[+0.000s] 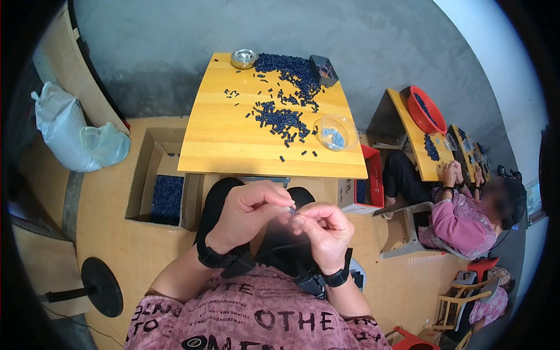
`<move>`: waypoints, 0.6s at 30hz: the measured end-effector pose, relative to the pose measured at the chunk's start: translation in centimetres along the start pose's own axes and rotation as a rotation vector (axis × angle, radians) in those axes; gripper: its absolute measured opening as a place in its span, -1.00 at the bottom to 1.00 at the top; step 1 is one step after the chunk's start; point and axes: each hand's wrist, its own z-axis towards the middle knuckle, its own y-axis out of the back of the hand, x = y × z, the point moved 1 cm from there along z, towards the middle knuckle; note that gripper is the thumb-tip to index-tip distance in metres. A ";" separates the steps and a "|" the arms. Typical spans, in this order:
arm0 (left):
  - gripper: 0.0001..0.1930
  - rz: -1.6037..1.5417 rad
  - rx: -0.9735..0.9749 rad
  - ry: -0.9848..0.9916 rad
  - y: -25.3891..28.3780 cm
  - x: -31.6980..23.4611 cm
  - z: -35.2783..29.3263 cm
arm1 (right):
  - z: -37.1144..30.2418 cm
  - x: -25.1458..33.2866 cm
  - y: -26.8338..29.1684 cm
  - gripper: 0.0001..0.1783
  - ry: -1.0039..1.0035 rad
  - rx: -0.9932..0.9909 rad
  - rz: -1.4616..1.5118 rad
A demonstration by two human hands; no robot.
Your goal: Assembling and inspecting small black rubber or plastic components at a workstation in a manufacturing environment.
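My left hand and my right hand meet above my lap, just in front of the table edge. Between their fingertips they both pinch a tiny greyish piece, too small to tell its kind. On the yellow wooden table ahead lie many short dark-blue cylindrical pieces, in a near heap and a larger far one. A clear plastic bowl with small silvery parts stands at the table's right side. My fingers partly cover the held piece.
A metal bowl and a dark box stand at the table's far side. Cardboard boxes flank my legs on the floor. White sacks and a round black stand base are at left. Another person works at right.
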 end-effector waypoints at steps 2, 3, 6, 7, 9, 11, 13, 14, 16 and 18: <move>-0.91 0.082 0.031 -0.052 0.0 -0.2 0.1 | -0.1 -0.1 -0.1 -0.86 0.004 -0.003 -0.002; -0.91 0.081 0.030 -0.050 0.0 -0.2 0.1 | -0.2 -0.2 -0.2 -0.86 0.011 -0.005 0.020; -0.91 0.065 0.049 -0.033 0.1 -0.1 0.1 | -0.1 -0.5 -0.3 -0.85 0.032 0.000 0.047; -0.91 0.060 0.057 -0.048 0.0 -0.1 0.1 | -0.1 -0.6 -0.4 -0.85 0.050 0.005 0.053; -0.91 0.054 0.064 -0.062 0.0 -0.1 0.2 | -0.1 -1.1 -0.4 -0.85 0.061 -0.009 0.060; -0.91 0.215 0.098 -0.135 0.1 -0.4 0.5 | -0.1 -1.3 -0.4 -0.86 0.074 -0.019 0.067; -0.90 0.116 0.058 -0.062 0.1 0.1 0.4 | -0.2 -1.4 -0.4 -0.85 0.050 -0.055 0.079; -0.89 0.017 0.020 0.010 0.1 0.4 0.3 | -0.1 -1.5 -0.5 -0.85 0.050 -0.055 0.079; -0.88 -0.011 -0.036 0.061 0.0 0.5 -0.2 | 0.2 -1.8 -0.5 -0.84 0.112 -0.033 -0.007; -0.86 -0.043 -0.093 0.111 -0.1 0.6 -0.2 | 0.5 -2.2 -0.2 -0.83 0.097 -0.036 -0.004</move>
